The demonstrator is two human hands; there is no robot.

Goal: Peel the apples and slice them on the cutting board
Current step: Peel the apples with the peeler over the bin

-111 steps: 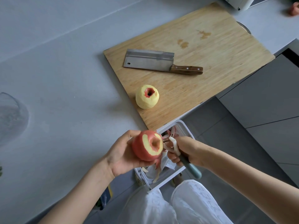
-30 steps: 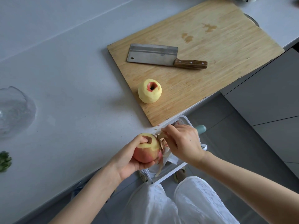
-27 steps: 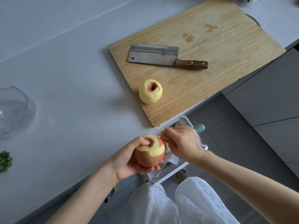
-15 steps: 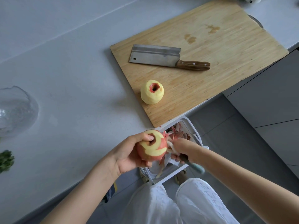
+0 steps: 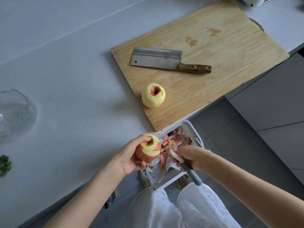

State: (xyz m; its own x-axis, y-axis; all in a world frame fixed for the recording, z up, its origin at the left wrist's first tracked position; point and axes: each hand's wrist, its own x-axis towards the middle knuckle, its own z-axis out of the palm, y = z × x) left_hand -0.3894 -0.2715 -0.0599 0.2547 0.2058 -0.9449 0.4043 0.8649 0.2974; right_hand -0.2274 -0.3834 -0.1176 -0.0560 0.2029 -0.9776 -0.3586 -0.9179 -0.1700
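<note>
Red half-peeled apple (image 5: 148,150) in left hand (image 5: 129,156), peeler (image 5: 191,173) in right hand (image 5: 192,155)

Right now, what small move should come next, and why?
Probably set the peeler against the held apple and pull another strip. The left hand grips that apple by the bin with red skin on its lower half; the right hand holds the peeler beside it, not touching. The peeled apple waits on the board.

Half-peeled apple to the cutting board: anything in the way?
Nothing visible blocks it. The left hand holds the half-peeled apple just off the board's near corner. The peeled apple takes the nearest spot, with the cleaver behind it; bare wood lies to their right.
</note>
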